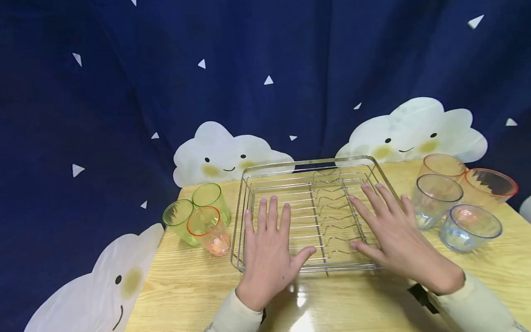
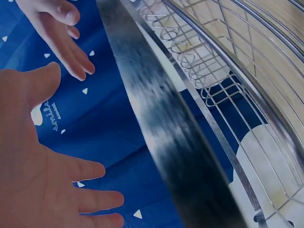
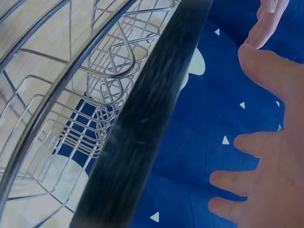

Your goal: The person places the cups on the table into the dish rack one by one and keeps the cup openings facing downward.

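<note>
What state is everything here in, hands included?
Left hand: fingers straight, holding nothing.
Right hand: fingers spread, holding nothing.
Wire rack: on the table, open-topped, no cups inside.
Two green cups: upright, mouths up.
Orange-rimmed cup beside them: upright, mouth up.
Four cups on the right: upright, mouths up.
Curtain: hanging, creased.

Cloud-printed navy cloth (image 1: 249, 41) backs a seemingly wooden table (image 1: 182, 288).

Your bare right hand (image 3: 275, 166) at right, fingers spread; your bare left hand (image 3: 270, 23) at top edge. Silver wire rack (image 3: 103, 114) left, dark flat metal band (image 3: 142, 111) diagonal, blue white-triangled cloth (image 3: 199, 133) behind.
</note>
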`<state>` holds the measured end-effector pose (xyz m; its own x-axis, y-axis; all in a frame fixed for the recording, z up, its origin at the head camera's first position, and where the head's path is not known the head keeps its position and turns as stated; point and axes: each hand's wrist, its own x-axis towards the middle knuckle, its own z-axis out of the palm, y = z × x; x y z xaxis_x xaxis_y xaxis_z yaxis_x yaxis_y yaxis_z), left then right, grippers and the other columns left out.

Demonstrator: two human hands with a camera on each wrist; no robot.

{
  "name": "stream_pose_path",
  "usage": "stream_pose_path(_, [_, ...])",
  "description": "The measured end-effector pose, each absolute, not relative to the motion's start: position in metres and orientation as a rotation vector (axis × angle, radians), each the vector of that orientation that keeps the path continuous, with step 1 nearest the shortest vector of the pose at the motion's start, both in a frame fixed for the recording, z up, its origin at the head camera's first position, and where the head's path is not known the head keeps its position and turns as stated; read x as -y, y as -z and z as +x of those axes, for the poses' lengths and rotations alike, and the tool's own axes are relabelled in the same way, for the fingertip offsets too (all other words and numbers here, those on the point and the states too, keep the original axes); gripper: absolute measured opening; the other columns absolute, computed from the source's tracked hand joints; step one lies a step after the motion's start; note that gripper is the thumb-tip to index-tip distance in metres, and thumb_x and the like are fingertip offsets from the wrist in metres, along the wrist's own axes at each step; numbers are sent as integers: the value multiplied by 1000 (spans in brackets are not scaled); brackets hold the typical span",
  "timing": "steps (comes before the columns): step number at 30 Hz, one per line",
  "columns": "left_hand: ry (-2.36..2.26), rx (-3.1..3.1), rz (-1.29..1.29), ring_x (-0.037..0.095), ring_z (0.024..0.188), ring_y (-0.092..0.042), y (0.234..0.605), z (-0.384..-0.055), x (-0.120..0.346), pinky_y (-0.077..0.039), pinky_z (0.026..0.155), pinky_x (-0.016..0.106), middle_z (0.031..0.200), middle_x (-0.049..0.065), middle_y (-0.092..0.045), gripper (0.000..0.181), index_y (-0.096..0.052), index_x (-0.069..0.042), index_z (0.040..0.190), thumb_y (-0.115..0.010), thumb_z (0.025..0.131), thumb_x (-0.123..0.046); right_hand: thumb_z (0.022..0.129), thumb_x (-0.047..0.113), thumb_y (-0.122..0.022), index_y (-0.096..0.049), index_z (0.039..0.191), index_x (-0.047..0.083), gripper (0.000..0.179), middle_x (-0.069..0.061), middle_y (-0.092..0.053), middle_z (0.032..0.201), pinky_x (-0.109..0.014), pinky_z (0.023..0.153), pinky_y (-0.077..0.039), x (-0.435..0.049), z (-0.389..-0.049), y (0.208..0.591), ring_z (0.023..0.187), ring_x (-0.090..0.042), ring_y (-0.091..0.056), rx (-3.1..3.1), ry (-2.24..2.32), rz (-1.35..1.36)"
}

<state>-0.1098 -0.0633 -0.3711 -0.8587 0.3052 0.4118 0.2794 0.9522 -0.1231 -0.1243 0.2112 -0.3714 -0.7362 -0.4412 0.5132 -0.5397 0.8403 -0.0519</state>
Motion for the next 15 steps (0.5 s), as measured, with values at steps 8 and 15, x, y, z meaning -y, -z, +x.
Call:
stream_pose_path(8, [-3,2679,-437,36,150,-29,363,-107,67,-25,119,59,161,16,-33,88,-37,-14,152,-43,89,-76,85,53,-67,-42,150,15,79,-19,-30,160,-77,102,-23,-213,-125,369,140,-47,-29,2528,-314,741])
stream_pose_path(15, [88,2640,-442,37,141,-42,362,-107,83,-38,112,53,150,16,-47,68,-49,-11,142,-60,91,-54,83,43,-72,-44,149,15,77,-19,-34,157,-74,101,-26,-214,-124,366,140,-46,-32,2547,-342,751])
